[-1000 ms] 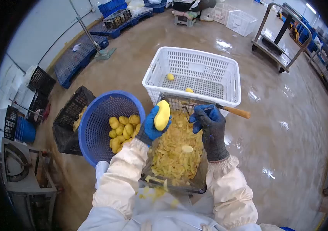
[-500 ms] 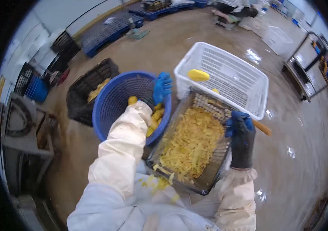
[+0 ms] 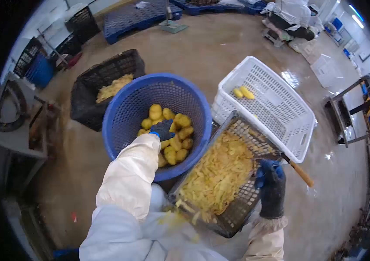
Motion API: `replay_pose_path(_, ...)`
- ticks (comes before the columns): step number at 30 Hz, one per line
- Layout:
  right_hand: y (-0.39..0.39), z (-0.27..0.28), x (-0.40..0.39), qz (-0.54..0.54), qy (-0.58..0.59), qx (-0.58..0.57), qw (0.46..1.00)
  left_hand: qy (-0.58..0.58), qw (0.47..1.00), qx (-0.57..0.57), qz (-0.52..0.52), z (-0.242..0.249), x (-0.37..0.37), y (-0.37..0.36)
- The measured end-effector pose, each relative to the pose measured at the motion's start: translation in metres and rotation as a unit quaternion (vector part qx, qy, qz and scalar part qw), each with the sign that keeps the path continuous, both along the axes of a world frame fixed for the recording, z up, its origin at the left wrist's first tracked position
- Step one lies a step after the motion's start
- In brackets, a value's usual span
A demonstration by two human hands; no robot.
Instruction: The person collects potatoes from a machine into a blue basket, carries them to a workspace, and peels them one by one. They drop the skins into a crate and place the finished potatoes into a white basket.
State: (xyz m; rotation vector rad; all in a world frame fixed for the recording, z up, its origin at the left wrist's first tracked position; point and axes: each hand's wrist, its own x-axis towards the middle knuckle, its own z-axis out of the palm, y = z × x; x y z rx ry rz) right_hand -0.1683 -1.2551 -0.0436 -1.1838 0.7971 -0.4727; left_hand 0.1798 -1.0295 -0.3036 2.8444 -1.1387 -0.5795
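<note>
My left hand point(image 3: 163, 129), in a dark blue glove, is inside the blue round basket point(image 3: 120, 93), its fingers apart over the unpeeled potatoes point(image 3: 155, 112). My gloved right hand point(image 3: 272, 187) is closed at the right side of the black crate point(image 3: 248, 198), which holds yellow peelings point(image 3: 220, 174). What its fingers grip is too small to make out. A knife with a wooden handle point(image 3: 302, 174) lies at the crate's right corner, beside that hand. Two peeled potatoes point(image 3: 245, 92) lie in the white crate point(image 3: 304, 150) beyond.
Another black crate point(image 3: 83, 106) with peelings stands at the left of the basket. A metal stand point(image 3: 20, 135) is at the far left, and a trolley point(image 3: 346, 130) at the right. Blue pallets point(image 3: 126, 21) lie at the back. A person point(image 3: 291, 19) is at the upper right.
My left hand has moved down onto the potatoes from the basket's right rim. A yellow potato, earlier blurred over the white crate, now lies in it. The view has shifted.
</note>
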Motion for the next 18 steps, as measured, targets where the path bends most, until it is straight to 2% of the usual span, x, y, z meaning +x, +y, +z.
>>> replay_pose_path(2,0.002,0.001,0.005,-0.006,0.030,0.001,1.000,-0.063,0.994,-0.091,-0.016,-0.008,0.005,-0.029)
replay_pose_path(3,0.003,0.001,0.008,-0.005,0.055,0.012,0.998,-0.058,0.993,-0.104,-0.025,-0.014,0.008,-0.045)
replay_pose_path(6,0.005,0.005,0.015,-0.003,0.070,0.043,0.997,-0.022,0.996,-0.075,-0.032,-0.035,0.026,-0.081)
replay_pose_path(9,0.003,0.006,0.017,0.002,0.101,0.047,0.994,-0.022,0.999,-0.021,-0.019,-0.019,0.013,-0.100)
replay_pose_path(11,0.001,0.004,0.017,0.006,0.104,0.058,0.993,-0.053,0.998,0.031,-0.014,-0.047,0.018,-0.105)
replay_pose_path(13,0.001,0.002,0.015,0.017,0.080,0.090,0.993,-0.009,0.996,-0.014,0.083,-0.051,0.015,-0.091)
replay_pose_path(15,0.000,0.002,0.012,0.036,0.027,0.062,0.997,-0.014,0.996,-0.067,0.065,-0.068,0.022,-0.070)
replay_pose_path(17,0.000,0.000,0.010,0.023,0.000,0.096,0.995,0.059,0.982,-0.178,0.006,-0.101,0.051,-0.055)
replay_pose_path(18,-0.002,-0.003,0.009,0.035,-0.005,0.074,0.997,0.204,0.953,-0.220,0.036,-0.094,0.055,-0.050)
